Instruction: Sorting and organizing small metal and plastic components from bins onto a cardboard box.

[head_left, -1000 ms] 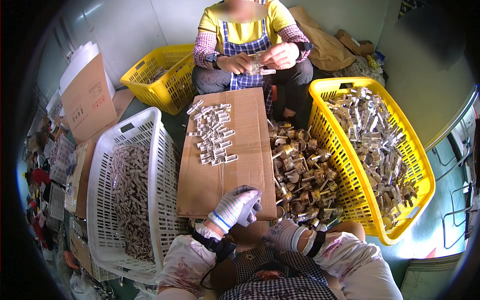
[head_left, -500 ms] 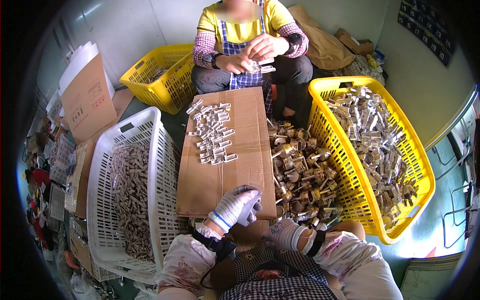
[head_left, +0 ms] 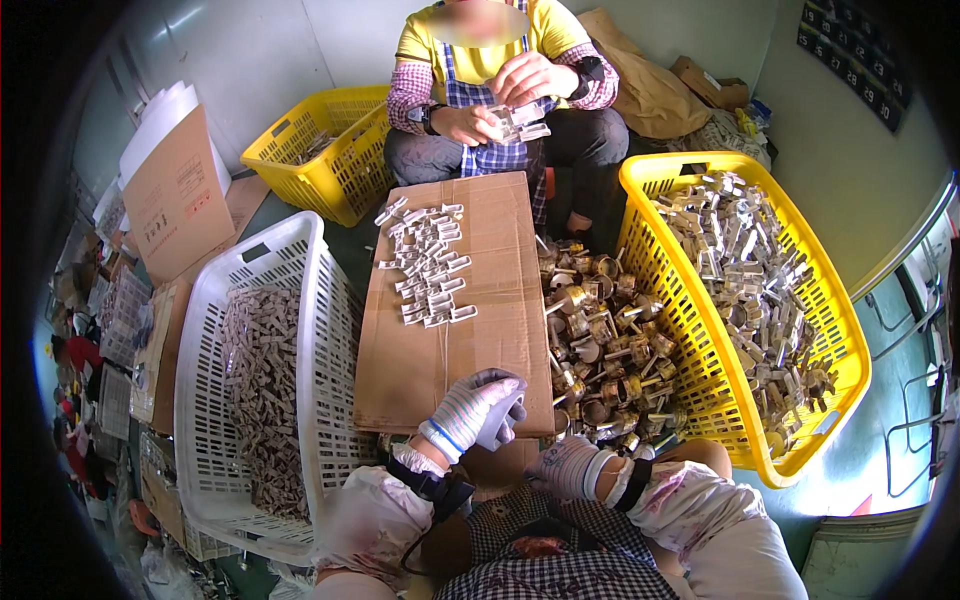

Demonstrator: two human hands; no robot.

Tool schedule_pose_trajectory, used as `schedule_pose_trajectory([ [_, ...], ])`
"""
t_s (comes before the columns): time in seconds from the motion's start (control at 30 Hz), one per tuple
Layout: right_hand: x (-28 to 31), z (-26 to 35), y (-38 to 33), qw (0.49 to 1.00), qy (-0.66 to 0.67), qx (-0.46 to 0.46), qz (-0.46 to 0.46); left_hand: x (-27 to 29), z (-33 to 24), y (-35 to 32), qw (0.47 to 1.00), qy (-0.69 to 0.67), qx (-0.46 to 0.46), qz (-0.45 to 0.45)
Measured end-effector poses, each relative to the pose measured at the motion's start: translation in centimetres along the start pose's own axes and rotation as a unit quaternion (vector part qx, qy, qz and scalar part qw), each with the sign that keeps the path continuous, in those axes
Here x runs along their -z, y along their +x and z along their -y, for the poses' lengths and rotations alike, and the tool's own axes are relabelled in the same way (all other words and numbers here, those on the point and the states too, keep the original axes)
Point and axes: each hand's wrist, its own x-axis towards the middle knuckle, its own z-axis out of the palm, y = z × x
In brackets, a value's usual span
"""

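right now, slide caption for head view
Gloved left hand and right hand near a brown cardboard box bearing small whitish parts

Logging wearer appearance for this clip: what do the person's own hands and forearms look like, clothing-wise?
The left hand and right hand wear pale striped gloves with grey fingers; a blue band circles the left cuff. Loose white sleeves with pinkish marks cover the forearms. The left wrist carries a black strap with a dark boxy piece and thin cable; the right, a black band.

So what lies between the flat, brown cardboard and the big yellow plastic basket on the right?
A jumbled heap of gold and silver metal parts, visible in the head view.
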Motion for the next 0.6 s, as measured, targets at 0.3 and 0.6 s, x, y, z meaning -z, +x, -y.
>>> schedule_pose_trajectory([
  [0.3, -0.32, -0.19, 0.2, 1.0, 0.0, 0.003, 0.001, 0.25, 0.1, 0.07, 1.0, 0.018, -0.014, 0.015],
  [0.6, -0.53, -0.2, 0.29, 1.0, 0.003, -0.004, 0.005, 0.56, 0.24, 0.2, 0.998, 0.044, -0.021, 0.03],
])
